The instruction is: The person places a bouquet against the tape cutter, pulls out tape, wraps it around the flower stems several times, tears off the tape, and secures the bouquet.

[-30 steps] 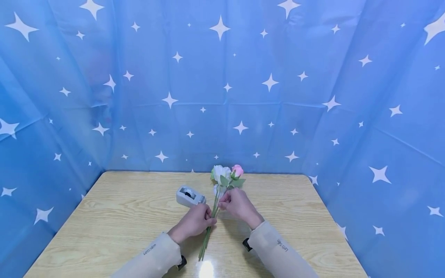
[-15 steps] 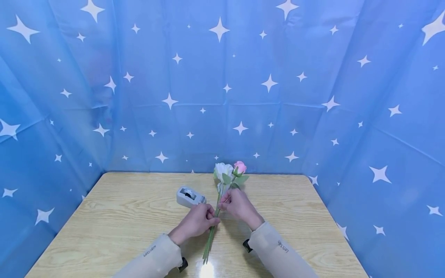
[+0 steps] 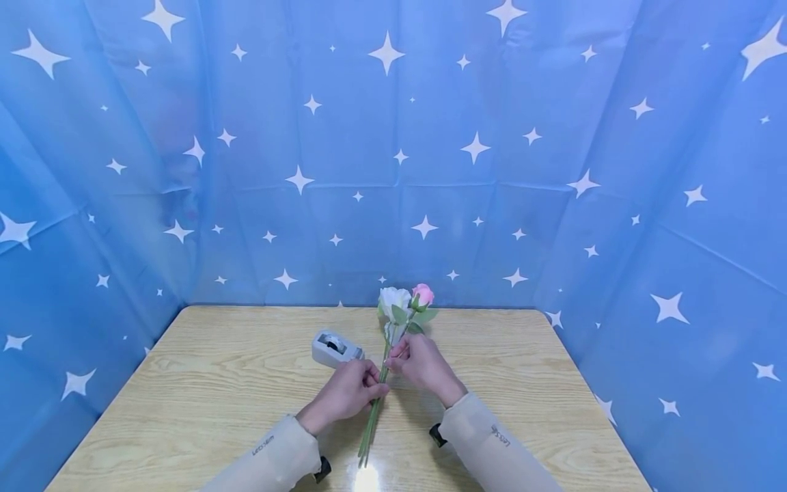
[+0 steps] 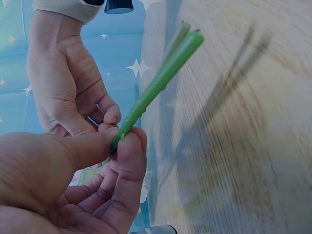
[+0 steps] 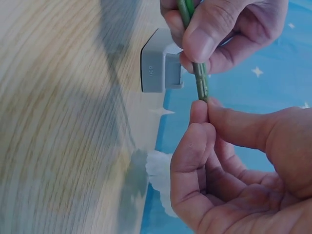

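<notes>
A white artificial flower (image 3: pixel 395 303) and a pink rose (image 3: pixel 422 295) lean together, their green stems (image 3: pixel 370 434) bundled and slanting toward the near side. My left hand (image 3: pixel 350 391) pinches the stems between thumb and index finger around mid-length. Just above it, my right hand (image 3: pixel 424 365) pinches the same bundle with thumb and index fingertip. A glossy, see-through-looking stretch shows on the stems (image 5: pixel 201 80) between the two hands in the right wrist view. The cut stem ends (image 4: pixel 195 36) stick out beyond my left hand, above the tabletop.
A grey tape dispenser (image 3: pixel 326 350) stands just left of the flowers, beyond my left hand. Wood-grain table (image 3: pixel 215 389) lies beneath. A blue star-printed curtain (image 3: pixel 344 150) surrounds the table's back and sides. Black wrist devices (image 3: pixel 322 469) hang below the sleeves.
Over the first half second the bundle shifted slightly right, its stem ends moving right and nearer, flower heads rising a little. Since then it is almost still; both hands keep their pinch.
</notes>
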The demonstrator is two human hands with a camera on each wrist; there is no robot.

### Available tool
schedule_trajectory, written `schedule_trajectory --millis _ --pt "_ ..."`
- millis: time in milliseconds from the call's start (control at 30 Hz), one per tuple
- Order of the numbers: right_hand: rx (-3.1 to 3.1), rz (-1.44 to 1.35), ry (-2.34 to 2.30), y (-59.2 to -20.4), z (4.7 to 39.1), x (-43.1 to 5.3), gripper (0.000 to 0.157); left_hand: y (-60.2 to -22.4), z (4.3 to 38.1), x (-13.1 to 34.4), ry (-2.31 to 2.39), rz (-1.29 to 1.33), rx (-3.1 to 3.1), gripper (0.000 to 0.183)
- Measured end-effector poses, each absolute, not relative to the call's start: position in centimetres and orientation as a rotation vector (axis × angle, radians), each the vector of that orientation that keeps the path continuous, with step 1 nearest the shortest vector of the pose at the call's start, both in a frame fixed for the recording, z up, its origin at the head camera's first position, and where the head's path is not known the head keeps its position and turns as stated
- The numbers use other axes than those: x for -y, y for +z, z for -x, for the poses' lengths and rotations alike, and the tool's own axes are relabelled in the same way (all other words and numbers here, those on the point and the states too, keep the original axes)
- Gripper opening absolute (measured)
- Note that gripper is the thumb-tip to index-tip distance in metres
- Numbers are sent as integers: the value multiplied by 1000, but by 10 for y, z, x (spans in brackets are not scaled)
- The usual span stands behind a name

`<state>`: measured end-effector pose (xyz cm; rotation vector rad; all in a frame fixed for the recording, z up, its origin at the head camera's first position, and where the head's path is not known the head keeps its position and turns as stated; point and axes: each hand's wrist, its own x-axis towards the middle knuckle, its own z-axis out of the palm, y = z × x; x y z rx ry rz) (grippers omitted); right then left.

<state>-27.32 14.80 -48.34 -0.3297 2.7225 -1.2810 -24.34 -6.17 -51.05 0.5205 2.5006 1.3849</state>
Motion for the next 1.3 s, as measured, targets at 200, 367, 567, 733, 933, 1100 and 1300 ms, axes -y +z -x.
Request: schedule_trajectory --millis 200,367,567,733,933,1100,1300 --pt "-2700 277 -1309 -488 273 -151 18 -510 242 64 1366 -566 -2551 14" --pt "-2624 258 -1375 -492 274 -152 17 -510 241 65 1364 -590 -2576 14" --pt "-2565 294 -1435 -496 277 -153 13 -510 242 65 1379 -585 -2564 14" --pt "-2598 302 -1398 -492 274 -155 13 -509 243 64 1384 -556 -2572 14" --pt "-2665 270 -1355 -486 267 -156 15 -507 243 64 1427 -528 -2583 14" --pt "-2678 317 -1382 -481 264 -149 18 -508 243 63 1444 -537 -2608 13" --pt "-2680 353 -1416 -480 260 -140 19 -511 241 61 1369 -616 -2735 13"
